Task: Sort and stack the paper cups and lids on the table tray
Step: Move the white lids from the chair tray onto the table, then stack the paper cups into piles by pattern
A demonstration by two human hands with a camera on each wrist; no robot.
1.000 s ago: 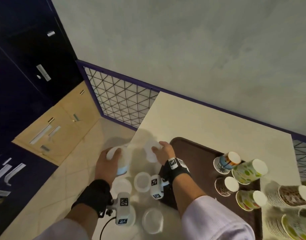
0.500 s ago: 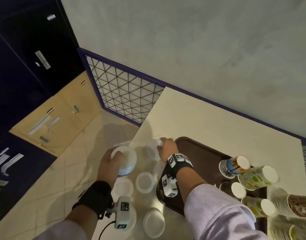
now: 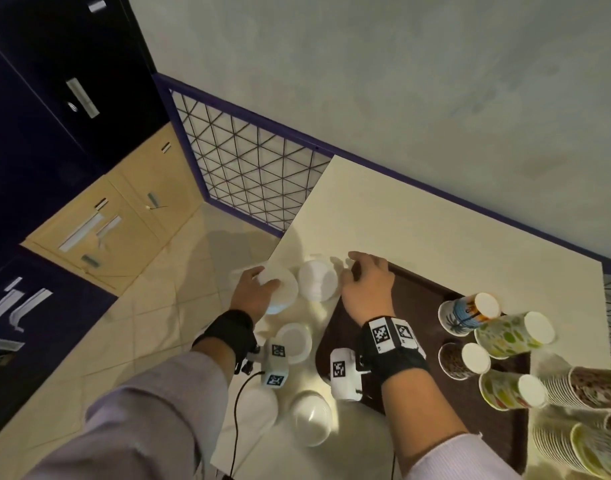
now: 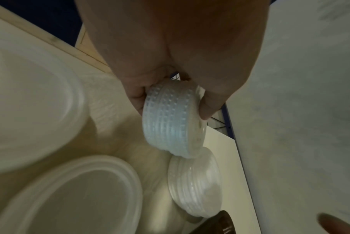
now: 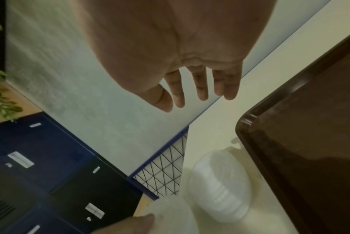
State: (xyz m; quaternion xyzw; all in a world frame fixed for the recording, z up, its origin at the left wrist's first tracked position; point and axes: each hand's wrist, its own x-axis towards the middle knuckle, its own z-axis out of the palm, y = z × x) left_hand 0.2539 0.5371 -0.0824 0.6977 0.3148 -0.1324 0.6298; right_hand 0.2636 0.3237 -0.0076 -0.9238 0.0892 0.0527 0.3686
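Two piles of white lids matter at this moment, and the head view shows how they have shifted: the left hand [image 3: 254,292] holds its stack of lids [image 3: 280,289] lower and closer to the counter [image 3: 418,230] than a second ago, now just beside the second stack [image 3: 318,280] that stands at the counter's left edge, while the right hand [image 3: 368,285], which was on that second stack, has let go and hovers over the near corner of the brown tray [image 3: 418,306]. Single lids [image 3: 293,341] lie loose nearer the person, and patterned paper cups [image 3: 515,330] lie on the tray's right side. From the left wrist, the fingers [image 4: 208,109] and thumb curl round the ribbed stack, its lower edge just above, perhaps touching, the standing stack [image 4: 196,182]; which, I cannot tell. From the right wrist, the fingers [image 5: 200,85] hang straight and spread, holding nothing, with the standing stack [image 5: 220,185] below them beside the tray's rim [image 5: 248,120]. By my judgement the two lid stacks are about to be joined, leaving the loose lids and the cups to sort.
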